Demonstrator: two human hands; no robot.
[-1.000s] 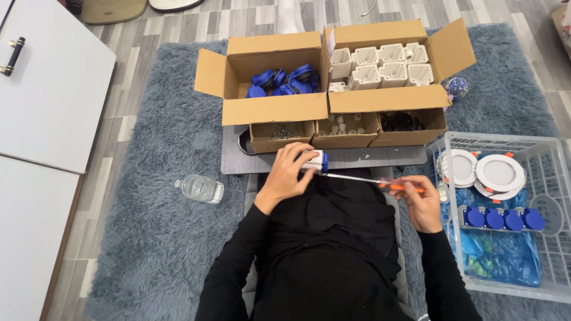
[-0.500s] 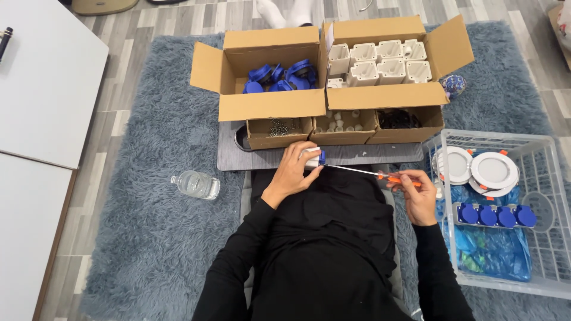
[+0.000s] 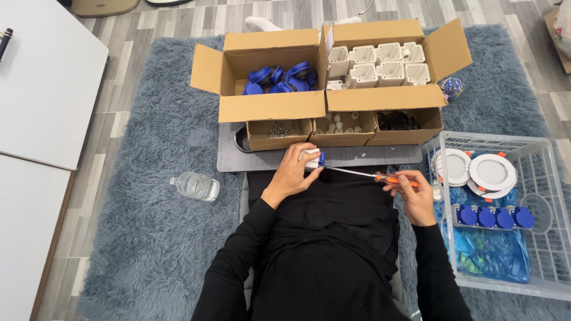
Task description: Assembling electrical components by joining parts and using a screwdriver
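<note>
The left hand (image 3: 292, 173) is closed around a small white-and-blue plastic part (image 3: 315, 159) over the lap; the right hand (image 3: 410, 191) pinches the orange-handled screwdriver (image 3: 364, 174). Best keep the shaft straight to the screw, pressing gently.

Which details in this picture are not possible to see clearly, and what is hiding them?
- Head view: most of the white and blue part is covered by the left hand.
- Screwdriver tip, where it meets the part: too small to tell.
- Its orange handle is partly wrapped by the right hand.
- Small pieces in the low cardboard trays: too small to identify.
- Plastic crate: right side cut off by the picture's edge.
</note>
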